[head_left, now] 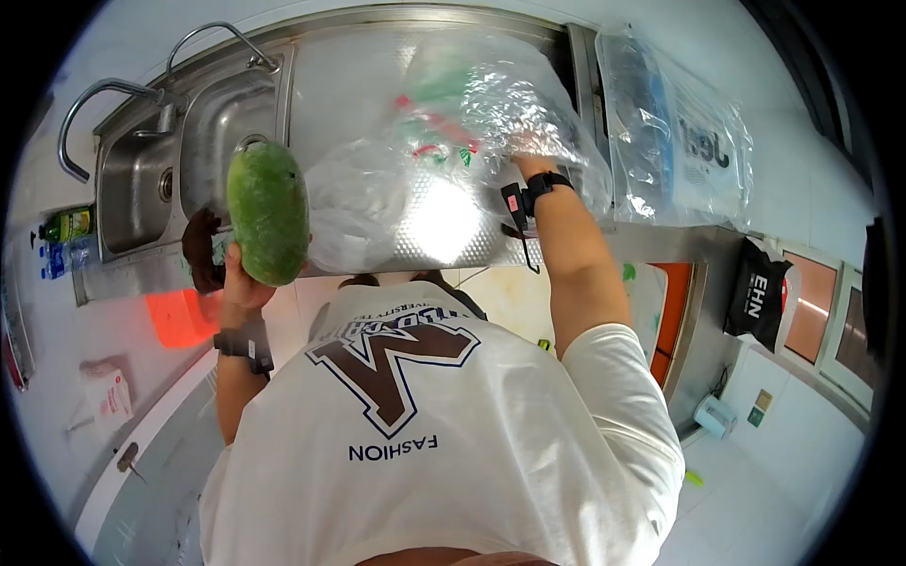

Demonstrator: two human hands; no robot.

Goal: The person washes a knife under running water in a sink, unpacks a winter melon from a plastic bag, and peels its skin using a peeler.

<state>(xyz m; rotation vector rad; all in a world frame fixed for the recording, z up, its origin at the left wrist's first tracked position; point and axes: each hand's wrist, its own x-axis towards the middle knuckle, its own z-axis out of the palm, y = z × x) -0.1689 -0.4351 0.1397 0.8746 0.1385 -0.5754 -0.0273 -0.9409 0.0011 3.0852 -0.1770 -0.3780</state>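
Observation:
My left hand (247, 285) grips the lower end of a large oblong green winter melon (269, 212), held up near the front edge of the sink. Its fingers are partly hidden behind the melon. My right hand (533, 149) reaches into or under a crumpled clear plastic bag (510, 90) with red and green print, which lies on the steel counter (326, 71). Shiny plastic covers its fingers, so their grip cannot be made out. More thin clear plastic (354, 212) is bunched on the counter between the hands. Behind the melon shows a dark brown object (202, 250).
A double steel sink (142, 203) with two curved faucets (104, 85) stands at the left. Bottles (68, 226) sit beside it. Large clear plastic packaging (675, 141) lies at the right, near a black printed bag (757, 294). Below the sink's front edge is an orange-red container (179, 319).

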